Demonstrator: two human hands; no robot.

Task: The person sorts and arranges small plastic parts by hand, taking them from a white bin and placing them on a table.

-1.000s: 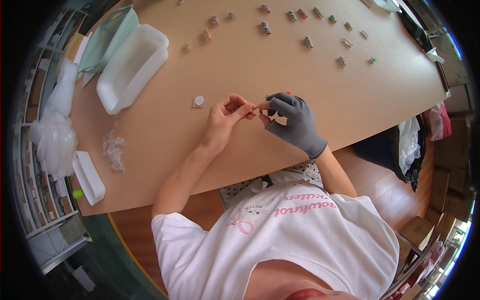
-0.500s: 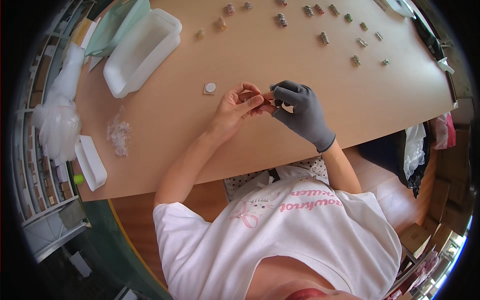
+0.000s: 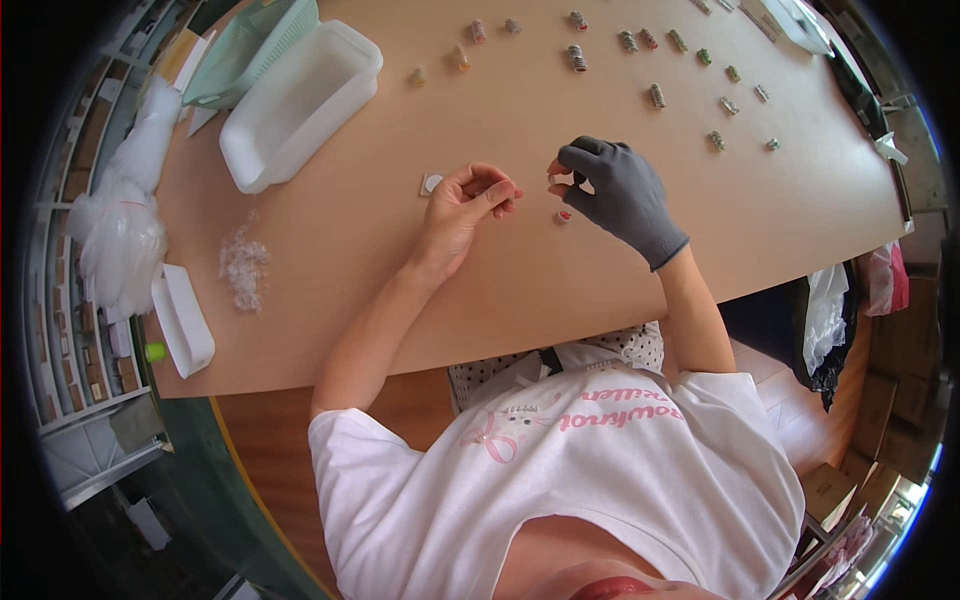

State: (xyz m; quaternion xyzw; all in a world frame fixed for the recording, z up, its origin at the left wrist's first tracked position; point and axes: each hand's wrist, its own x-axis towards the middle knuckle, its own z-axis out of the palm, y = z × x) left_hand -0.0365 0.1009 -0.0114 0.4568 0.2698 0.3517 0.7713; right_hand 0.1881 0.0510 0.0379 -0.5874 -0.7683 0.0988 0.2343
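My bare left hand [image 3: 462,212] hovers over the wooden table, thumb pressed to the curled fingers; what the pinch holds, if anything, I cannot make out. To its right is my right hand [image 3: 618,196], in a grey glove with bare fingertips. Its thumb and forefinger pinch a small pale thing, too small to name. Just below those fingertips, a small red-and-white piece [image 3: 564,216] lies on the table. Partly behind my left hand is a flat square piece with a white round disc [image 3: 432,184].
Several small coiled stacks [image 3: 577,58] in different colours stand scattered across the far table. At the left are a white bin [image 3: 238,150], a mint-green basket [image 3: 215,75], crumpled clear plastic bits [image 3: 243,268] and a narrow white tray [image 3: 186,325]. Plastic bags [image 3: 118,235] hang beside the left edge.
My hands have come apart, the right moving right and the left staying close by. The red-and-white piece now shows on the table between them. The whole view has shifted slightly.
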